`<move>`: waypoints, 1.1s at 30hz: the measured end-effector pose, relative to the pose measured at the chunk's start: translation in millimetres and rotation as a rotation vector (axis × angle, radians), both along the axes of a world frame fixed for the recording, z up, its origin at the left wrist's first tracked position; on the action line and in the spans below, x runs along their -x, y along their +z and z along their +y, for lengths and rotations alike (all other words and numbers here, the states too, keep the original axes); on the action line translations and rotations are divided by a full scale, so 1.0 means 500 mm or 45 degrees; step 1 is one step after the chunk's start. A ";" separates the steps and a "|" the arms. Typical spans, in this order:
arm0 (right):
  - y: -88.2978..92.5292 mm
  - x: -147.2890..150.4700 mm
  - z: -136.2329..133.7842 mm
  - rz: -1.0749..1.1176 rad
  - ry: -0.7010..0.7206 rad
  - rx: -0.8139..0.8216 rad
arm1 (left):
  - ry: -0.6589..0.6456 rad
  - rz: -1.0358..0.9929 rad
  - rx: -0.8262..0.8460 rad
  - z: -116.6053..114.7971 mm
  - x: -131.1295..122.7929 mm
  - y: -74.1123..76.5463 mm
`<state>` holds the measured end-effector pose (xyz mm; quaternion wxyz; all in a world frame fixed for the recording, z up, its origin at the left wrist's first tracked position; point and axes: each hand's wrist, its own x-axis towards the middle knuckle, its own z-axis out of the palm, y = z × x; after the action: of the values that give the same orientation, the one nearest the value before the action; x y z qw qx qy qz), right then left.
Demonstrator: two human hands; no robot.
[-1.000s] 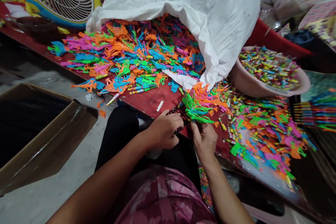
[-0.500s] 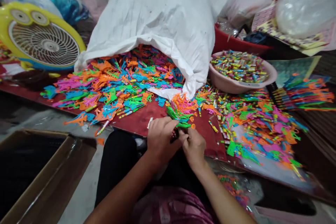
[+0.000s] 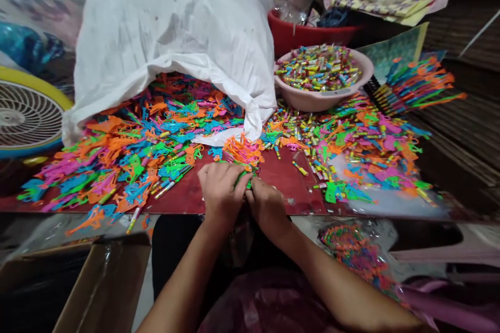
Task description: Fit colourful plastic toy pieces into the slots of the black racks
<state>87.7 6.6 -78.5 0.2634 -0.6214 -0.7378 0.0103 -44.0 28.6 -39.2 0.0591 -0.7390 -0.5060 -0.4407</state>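
Note:
Side by side at the front edge of the red table (image 3: 273,171), my left hand (image 3: 222,187) and my right hand (image 3: 269,207) meet with curled fingers. Green plastic pieces (image 3: 239,177) show between them, gripped by my left hand. My right fingers press against the same spot, and what they pinch is hidden. Just beyond lies a bunch of orange and pink plastic pieces (image 3: 242,150). Colourful plastic pieces (image 3: 136,151) spill from a white sack (image 3: 175,15) at the left. Another mixed pile (image 3: 375,151) lies at the right.
A pink basin (image 3: 324,96) of small wrapped tubes stands behind the right pile, near a red tub (image 3: 297,36). A yellow fan (image 3: 35,91) is at the left. Bundled sticks (image 3: 425,86) lie at the far right. An open cardboard box (image 3: 105,281) is at lower left.
The view has shifted to the right. My hands have drawn closer together, and the green pieces are now mostly covered by my fingers.

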 end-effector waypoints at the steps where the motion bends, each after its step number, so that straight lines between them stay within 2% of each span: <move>1: 0.000 -0.003 0.000 0.023 0.013 0.025 | -0.022 -0.003 0.013 0.000 0.002 0.000; 5: -0.009 -0.021 0.007 0.218 0.012 0.074 | -0.098 -0.032 0.025 -0.011 0.008 -0.007; 8: -0.009 -0.028 0.016 0.246 -0.020 0.109 | -0.143 0.004 -0.009 -0.018 0.011 -0.012; 14: 0.044 -0.029 0.028 0.037 -0.023 0.391 | -0.273 0.051 -0.064 0.000 0.010 -0.006; 17: 0.071 -0.026 0.037 -0.051 -0.066 0.555 | -0.284 0.052 -0.089 0.013 0.007 -0.002; 21: 0.077 -0.019 0.044 -0.077 -0.087 0.612 | -0.269 0.116 -0.071 0.022 0.007 -0.001; 25: 0.061 -0.012 0.036 -0.050 -0.123 0.602 | -0.187 0.214 -0.035 0.020 0.001 -0.002; 28: 0.048 -0.012 0.033 0.024 -0.122 0.534 | -0.056 0.233 -0.076 0.010 -0.009 -0.006; 31: 0.042 -0.018 0.033 0.119 -0.093 0.461 | 0.115 0.131 -0.184 -0.007 -0.007 -0.023; 33: 0.040 -0.025 0.026 0.173 -0.075 0.437 | 0.199 -0.041 -0.163 -0.018 0.010 -0.044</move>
<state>100.2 19.5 -58.7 0.2028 -0.6764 -0.6873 0.1703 -49.0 19.7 -61.2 0.1324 -0.6848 -0.5340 -0.4779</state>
